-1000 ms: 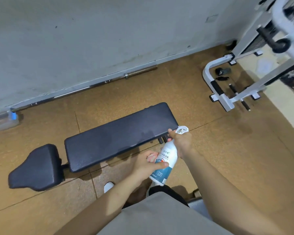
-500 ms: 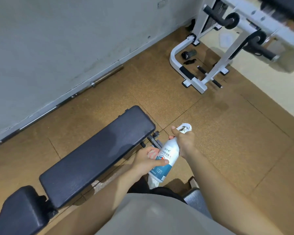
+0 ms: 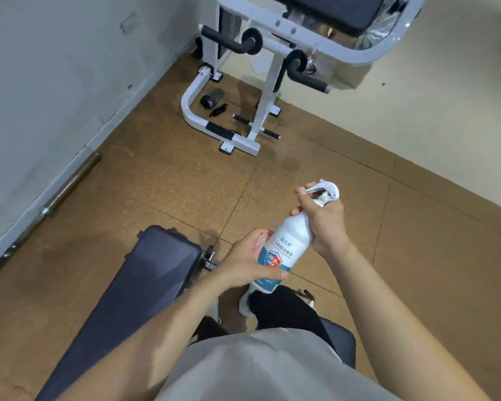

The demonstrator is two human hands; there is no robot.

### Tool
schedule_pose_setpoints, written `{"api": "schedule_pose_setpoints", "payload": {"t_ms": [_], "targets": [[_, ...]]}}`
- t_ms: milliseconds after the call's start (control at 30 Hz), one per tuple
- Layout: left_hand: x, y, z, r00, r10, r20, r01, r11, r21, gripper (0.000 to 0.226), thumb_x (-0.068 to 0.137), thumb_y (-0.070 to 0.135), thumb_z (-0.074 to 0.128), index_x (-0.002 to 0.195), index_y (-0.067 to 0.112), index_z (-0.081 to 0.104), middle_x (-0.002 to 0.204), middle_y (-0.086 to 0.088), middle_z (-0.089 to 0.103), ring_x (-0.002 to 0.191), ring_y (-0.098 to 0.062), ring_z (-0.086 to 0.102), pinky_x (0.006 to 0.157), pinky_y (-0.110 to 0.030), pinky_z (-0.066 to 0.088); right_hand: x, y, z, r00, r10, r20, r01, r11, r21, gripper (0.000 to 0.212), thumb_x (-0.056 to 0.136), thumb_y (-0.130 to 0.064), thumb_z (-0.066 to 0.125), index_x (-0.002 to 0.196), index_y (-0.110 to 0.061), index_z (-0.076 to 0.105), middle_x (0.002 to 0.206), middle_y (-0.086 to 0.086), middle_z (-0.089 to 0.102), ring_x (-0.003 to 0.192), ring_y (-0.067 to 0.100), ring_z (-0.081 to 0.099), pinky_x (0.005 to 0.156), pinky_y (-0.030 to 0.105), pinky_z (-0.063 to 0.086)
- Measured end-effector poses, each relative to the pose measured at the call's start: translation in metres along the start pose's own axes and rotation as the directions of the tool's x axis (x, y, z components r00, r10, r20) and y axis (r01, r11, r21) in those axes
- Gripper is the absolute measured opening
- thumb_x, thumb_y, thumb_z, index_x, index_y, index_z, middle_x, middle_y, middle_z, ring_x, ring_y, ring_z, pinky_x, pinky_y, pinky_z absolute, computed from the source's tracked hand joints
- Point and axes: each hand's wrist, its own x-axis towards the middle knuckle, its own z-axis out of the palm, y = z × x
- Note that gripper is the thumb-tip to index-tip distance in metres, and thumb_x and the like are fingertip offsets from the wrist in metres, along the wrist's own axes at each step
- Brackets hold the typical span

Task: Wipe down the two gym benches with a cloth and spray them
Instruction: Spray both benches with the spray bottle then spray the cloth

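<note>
1. Below left lies the dark bench (image 3: 145, 287); the white-framed bench (image 3: 327, 11) stands ahead
2. Spray bottle (image 3: 285, 247), held between them, seems aimed at neither pad: squeezing now would likely wet the floor (image 3: 185, 183)
3. Left hand (image 3: 243, 266) wraps its body, right hand (image 3: 326, 222) clamps its neck

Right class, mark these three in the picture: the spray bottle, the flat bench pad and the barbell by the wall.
spray bottle (image 3: 281, 256), head view, on its printed label.
flat bench pad (image 3: 156, 273), head view, on the top surface near its far end.
barbell (image 3: 70, 184), head view, on its thick end.
</note>
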Motion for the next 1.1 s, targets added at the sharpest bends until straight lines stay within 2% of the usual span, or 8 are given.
{"api": "schedule_pose_setpoints", "payload": {"t_ms": [100, 200, 300, 500, 633, 767, 967, 1100], "targets": [[0.042, 0.028, 0.019, 0.999, 0.000, 0.035, -0.003, 0.997, 0.073, 0.069, 0.064, 0.016, 0.098, 0.121, 0.015, 0.058, 0.111, 0.001, 0.073, 0.101, -0.011, 0.073, 0.082, -0.029, 0.061, 0.025, -0.017, -0.044, 0.999, -0.024, -0.037, 0.025, 0.998, 0.054, 0.021, 0.093, 0.000, 0.068, 0.104, -0.015, 0.058, 0.089, 0.002, 0.068, 0.057, 0.020, 0.064, 0.060, 0.032, 0.056], [0.094, 0.054, 0.050, 0.994, -0.047, 0.099, 0.036, 0.993, 0.108, 0.065, 0.066, 0.006, 0.095, 0.120, 0.005, 0.058, 0.109, -0.005, 0.074, 0.092, -0.007, 0.074, 0.073, -0.021, 0.058, 0.051, -0.031, -0.098, 0.999, -0.035, -0.011, 0.035, 0.998, 0.049, 0.045, 0.091, 0.007, 0.066, 0.130, -0.007, 0.049, 0.119, 0.007, 0.067, 0.083, 0.027, 0.070, 0.077, 0.038, 0.060], [0.151, 0.083, 0.090, 0.982, -0.092, 0.167, 0.060, 0.980, 0.188, 0.066, 0.065, 0.009, 0.097, 0.120, 0.012, 0.060, 0.109, -0.002, 0.075, 0.094, -0.012, 0.075, 0.076, -0.027, 0.061, 0.074, -0.039, -0.158, 0.999, -0.013, -0.040, 0.019, 0.990, 0.138, 0.060, 0.086, -0.003, 0.075, 0.136, -0.022, 0.048, 0.133, 0.007, 0.066, 0.105, 0.033, 0.071, 0.088, 0.041, 0.059], [0.261, 0.146, 0.190, 0.907, -0.220, 0.360, 0.039, 0.893, 0.449, 0.063, 0.064, 0.033, 0.097, 0.115, 0.032, 0.061, 0.108, 0.009, 0.075, 0.093, -0.006, 0.075, 0.081, -0.030, 0.063, 0.117, -0.068, -0.278, 0.935, 0.070, -0.349, 0.070, 0.926, 0.372, 0.049, 0.092, -0.003, 0.069, 0.134, -0.010, 0.044, 0.106, 0.021, 0.074, 0.090, 0.034, 0.073, 0.083, 0.043, 0.059], [0.314, 0.181, 0.261, 0.857, -0.257, 0.448, -0.020, 0.850, 0.526, 0.066, 0.051, 0.048, 0.094, 0.108, 0.030, 0.065, 0.103, 0.008, 0.077, 0.093, -0.012, 0.076, 0.086, -0.040, 0.063, 0.133, -0.093, -0.352, 0.872, 0.082, -0.483, 0.165, 0.880, 0.446, 0.034, 0.095, 0.002, 0.063, 0.123, -0.010, 0.049, 0.085, 0.014, 0.072, 0.078, 0.031, 0.071, 0.080, 0.042, 0.058], [0.341, 0.200, 0.326, 0.791, -0.290, 0.539, -0.109, 0.800, 0.590, 0.058, 0.059, 0.042, 0.094, 0.108, 0.031, 0.065, 0.101, 0.008, 0.077, 0.093, -0.012, 0.075, 0.084, -0.040, 0.063, 0.126, -0.104, -0.411, 0.758, 0.126, -0.641, 0.282, 0.822, 0.495, 0.027, 0.094, 0.008, 0.059, 0.113, -0.010, 0.053, 0.071, 0.006, 0.065, 0.065, 0.023, 0.067, 0.082, 0.047, 0.056], [0.378, 0.212, 0.420, 0.644, -0.373, 0.668, -0.264, 0.711, 0.652, 0.070, 0.052, 0.048, 0.091, 0.112, 0.024, 0.066, 0.104, 0.007, 0.076, 0.094, -0.013, 0.074, 0.087, -0.044, 0.063, 0.091, -0.094, -0.485, 0.544, 0.250, -0.801, 0.471, 0.699, 0.539, 0.016, 0.095, 0.000, 0.061, 0.101, -0.012, 0.051, 0.079, 0.009, 0.061, 0.075, 0.031, 0.067, 0.071, 0.038, 0.056], [0.399, 0.210, 0.499, 0.480, -0.455, 0.750, -0.459, 0.599, 0.656, 0.076, 0.051, 0.057, 0.088, 0.118, 0.031, 0.062, 0.109, 0.012, 0.072, 0.099, -0.009, 0.071, 0.089, -0.041, 0.062, 0.064, -0.082, -0.531, 0.353, 0.360, -0.863, 0.587, 0.634, 0.504, 0.022, 0.094, -0.007, 0.067, 0.112, -0.012, 0.055, 0.089, 0.003, 0.063, 0.092, 0.034, 0.072, 0.068, 0.037, 0.056]]}}
